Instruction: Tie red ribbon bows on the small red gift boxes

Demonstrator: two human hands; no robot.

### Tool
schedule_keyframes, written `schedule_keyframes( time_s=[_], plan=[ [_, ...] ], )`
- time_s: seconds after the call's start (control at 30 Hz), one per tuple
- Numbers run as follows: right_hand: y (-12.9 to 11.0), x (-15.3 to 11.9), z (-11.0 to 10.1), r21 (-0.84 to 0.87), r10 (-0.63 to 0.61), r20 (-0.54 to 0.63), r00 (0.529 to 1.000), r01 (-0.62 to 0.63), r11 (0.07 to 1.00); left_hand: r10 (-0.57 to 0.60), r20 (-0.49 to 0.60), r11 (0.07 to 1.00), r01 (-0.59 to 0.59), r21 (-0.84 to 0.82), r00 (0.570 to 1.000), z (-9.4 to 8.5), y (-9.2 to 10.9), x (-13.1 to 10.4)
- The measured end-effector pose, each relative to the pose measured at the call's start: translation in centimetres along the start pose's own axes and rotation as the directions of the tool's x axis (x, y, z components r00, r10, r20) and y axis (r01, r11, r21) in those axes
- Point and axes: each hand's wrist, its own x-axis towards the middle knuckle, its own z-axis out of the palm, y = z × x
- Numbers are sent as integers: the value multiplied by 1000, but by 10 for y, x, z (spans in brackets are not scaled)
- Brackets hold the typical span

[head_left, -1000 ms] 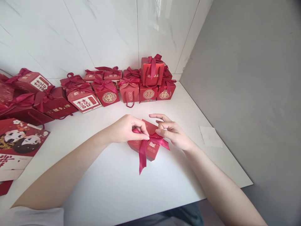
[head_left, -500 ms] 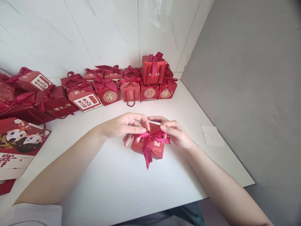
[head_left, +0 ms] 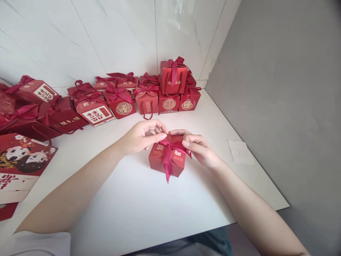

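A small red box [head_left: 166, 161] on the white table [head_left: 149, 209] is flanked — left hand [head_left: 140, 137] at ten o'clock, right hand [head_left: 201, 151] at three — with its dark-red ribbon [head_left: 168, 156] pinched by both sets of fingertips (other fingers loosely curled).

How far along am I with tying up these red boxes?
Done: a row of red boxes with tied bows sits along the wall. In hand: your left hand and right hand pinch the ribbon on the small red box; one tail hangs loose. Left: flat printed cards lie at the table's left edge.
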Motion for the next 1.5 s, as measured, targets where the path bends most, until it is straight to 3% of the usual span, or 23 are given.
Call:
schedule_keyframes(
  time_s=[0.07,0.13,0.2,0.3,0.5,0.57,0.63,0.73,0.83,1.03,1.5],
  plan=[
    [-1,0,-2,-21,-26,-42,999,25,999,109,-222,977,-64,204,969,6,8,-7],
    [-2,0,-3,-55,-35,-72,997,31,998,245,-333,878,-63,474,911,15,17,-18],
    [-1,0,-3,-75,-36,-73,997,30,997,316,-292,739,-41,673,903,25,26,-30],
    [-1,-1,-2,-70,-48,-51,998,44,997,270,-215,588,16,809,938,39,31,-42],
    [-3,-1,-2,-110,-75,-38,997,70,991,271,-211,486,55,872,939,47,25,-44],
    [-3,-1,-3,-123,-69,-38,997,64,990,272,-209,523,38,852,939,41,26,-43],
    [-3,0,-3,-122,-57,-41,998,51,991,213,-192,631,15,776,958,32,28,-43],
    [-2,1,-3,-106,-47,-45,998,42,994,38,-118,811,38,584,992,15,30,-40],
    [-2,1,-3,-121,-35,-44,998,30,992,-112,-30,893,113,436,993,2,28,-34],
    [-2,1,-3,-153,-4,-48,999,-3,988,-240,106,944,207,255,965,-9,24,-28],
    [1,2,-6,-159,-9,-38,999,3,987,-303,250,941,248,230,919,-18,18,-21]
  ],
)
